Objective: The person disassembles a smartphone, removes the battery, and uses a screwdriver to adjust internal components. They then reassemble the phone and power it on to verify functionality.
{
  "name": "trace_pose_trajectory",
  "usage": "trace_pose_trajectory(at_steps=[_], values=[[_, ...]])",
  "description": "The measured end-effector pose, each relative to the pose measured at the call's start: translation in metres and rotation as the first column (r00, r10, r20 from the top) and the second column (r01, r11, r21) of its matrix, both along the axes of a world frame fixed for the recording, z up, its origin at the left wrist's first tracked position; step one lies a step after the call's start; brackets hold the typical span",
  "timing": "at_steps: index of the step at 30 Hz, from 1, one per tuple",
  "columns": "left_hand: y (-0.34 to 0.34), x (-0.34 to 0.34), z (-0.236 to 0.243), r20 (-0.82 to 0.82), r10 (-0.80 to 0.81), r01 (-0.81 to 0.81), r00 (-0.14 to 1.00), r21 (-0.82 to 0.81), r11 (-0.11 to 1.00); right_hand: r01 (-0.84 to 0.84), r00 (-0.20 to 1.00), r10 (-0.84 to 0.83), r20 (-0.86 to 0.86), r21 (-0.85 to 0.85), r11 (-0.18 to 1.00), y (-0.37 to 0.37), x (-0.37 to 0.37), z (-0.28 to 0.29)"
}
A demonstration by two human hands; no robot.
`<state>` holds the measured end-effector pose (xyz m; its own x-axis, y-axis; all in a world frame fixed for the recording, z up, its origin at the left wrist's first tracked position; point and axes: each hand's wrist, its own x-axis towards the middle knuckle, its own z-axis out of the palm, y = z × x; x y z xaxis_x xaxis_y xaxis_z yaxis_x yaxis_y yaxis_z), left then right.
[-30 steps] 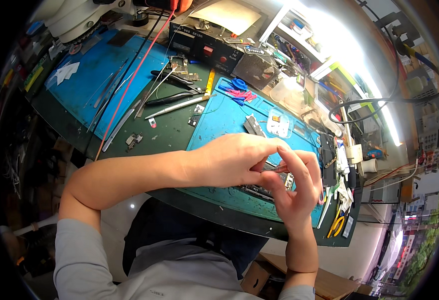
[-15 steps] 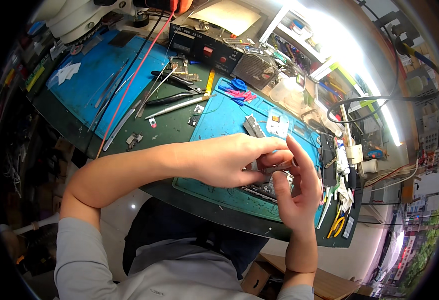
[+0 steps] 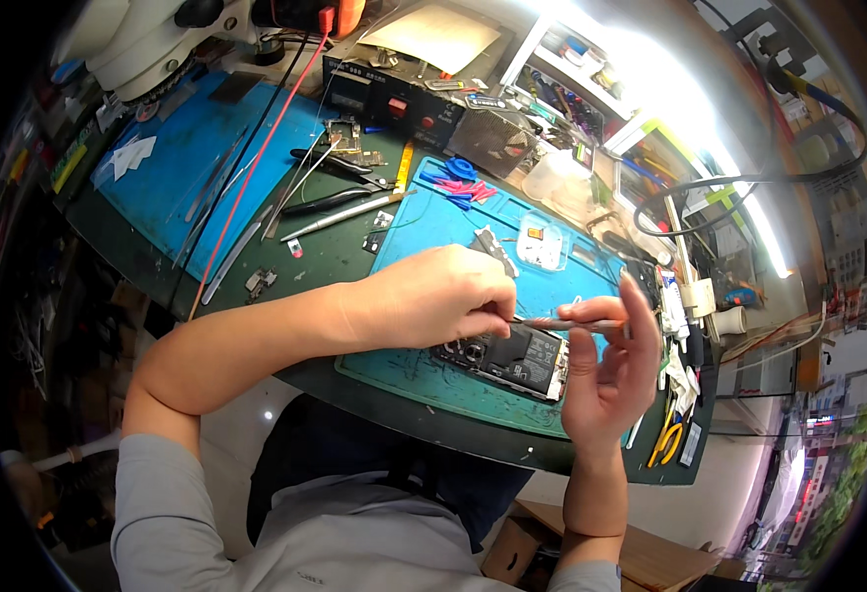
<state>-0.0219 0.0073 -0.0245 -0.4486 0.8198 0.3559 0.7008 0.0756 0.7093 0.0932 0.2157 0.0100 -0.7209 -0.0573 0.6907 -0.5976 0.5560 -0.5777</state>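
Note:
An opened phone [image 3: 520, 357] with a black battery and bare inner parts lies on the blue mat [image 3: 423, 237], below my hands. My right hand [image 3: 606, 380] holds a slim, pen-like screwdriver [image 3: 591, 325] almost level, its thin end toward the left. My left hand [image 3: 445, 301] is closed in a pinch at that thin end; whatever sits between the fingertips is too small to make out. Just beyond my left hand is a dark grey phone part [image 3: 493, 249]. A clear little tray [image 3: 542, 243] with a small gold piece stands beside it.
Blue and pink pry tools [image 3: 463, 187] lie at the mat's far edge. Cutters [image 3: 339, 197] and a white-handled pen tool [image 3: 344, 217] are to the left. Yellow-handled pliers [image 3: 666, 444] lie at the right edge. A black power unit [image 3: 404, 109] stands behind; a red cable [image 3: 256, 163] crosses the left.
My hands have drawn apart, the left toward the left and the right slightly right. The screwdriver now lies level between them, and more of the opened phone shows. The view has shifted slightly.

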Motion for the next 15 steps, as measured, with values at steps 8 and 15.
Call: trace_pose_trajectory(at_steps=[8,15], values=[[0.024,-0.031,0.001,-0.236,0.204,-0.181,0.95,0.115,0.977,0.281,0.954,-0.268,0.135,-0.091,0.955,0.03,0.025,0.016],[0.072,-0.059,-0.012,-0.421,0.242,-0.256,0.874,0.023,0.966,0.281,0.817,-0.457,0.352,0.45,0.848,0.067,0.055,-0.009]])
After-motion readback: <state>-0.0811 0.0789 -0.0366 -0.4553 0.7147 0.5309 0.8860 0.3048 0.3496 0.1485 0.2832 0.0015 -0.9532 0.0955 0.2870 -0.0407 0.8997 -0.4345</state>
